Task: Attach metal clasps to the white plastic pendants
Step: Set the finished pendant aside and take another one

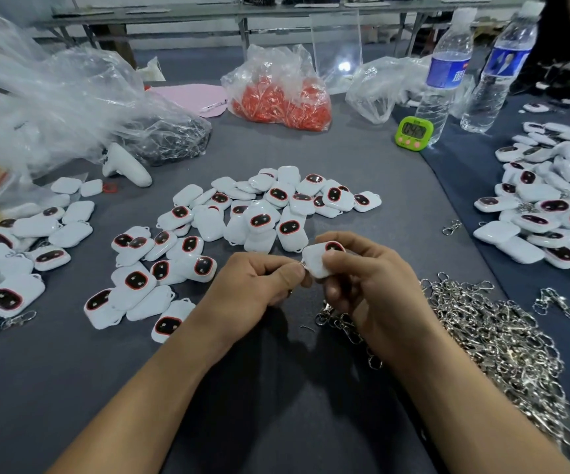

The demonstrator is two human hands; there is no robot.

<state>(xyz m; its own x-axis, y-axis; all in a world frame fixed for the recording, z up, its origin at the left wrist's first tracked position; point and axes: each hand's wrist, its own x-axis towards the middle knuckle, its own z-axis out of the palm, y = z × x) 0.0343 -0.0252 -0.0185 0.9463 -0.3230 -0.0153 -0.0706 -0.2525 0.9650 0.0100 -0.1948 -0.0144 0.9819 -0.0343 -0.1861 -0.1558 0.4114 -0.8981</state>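
**Grip.** The right hand [369,282] held one white pendant [312,262] in a closed grip. The thumb pressed across the front face and the curled fingers wrapped the back. The left hand [259,282] formed a tight pinch grip, with thumb and forefinger closed on a small metal clasp [300,265] at the pendant's left corner. Its remaining fingers were curled toward the palm.

**Position.** The pendant was held above the grey counter [276,398], just in front of the central heap of pendants [259,213]. Part of its dark, red-rimmed face showed above the thumb.

**Pose.** Both forearms entered from the lower edge and converged at the centre. The hands met at the fingertips, backs facing up.

**Obscured detail.**
- The fingertips covered nearly all of the clasp, and only a glint of metal showed.
- It could not be determined whether the clasp had passed through the pendant's loop.
- A metal piece [326,307] showed below the right hand. It could not be told whether it hung from the grip or lay on the counter.
- The pile of loose clasps [492,330] lay to the right, partly under the right forearm and cut off at the frame's lower right corner.
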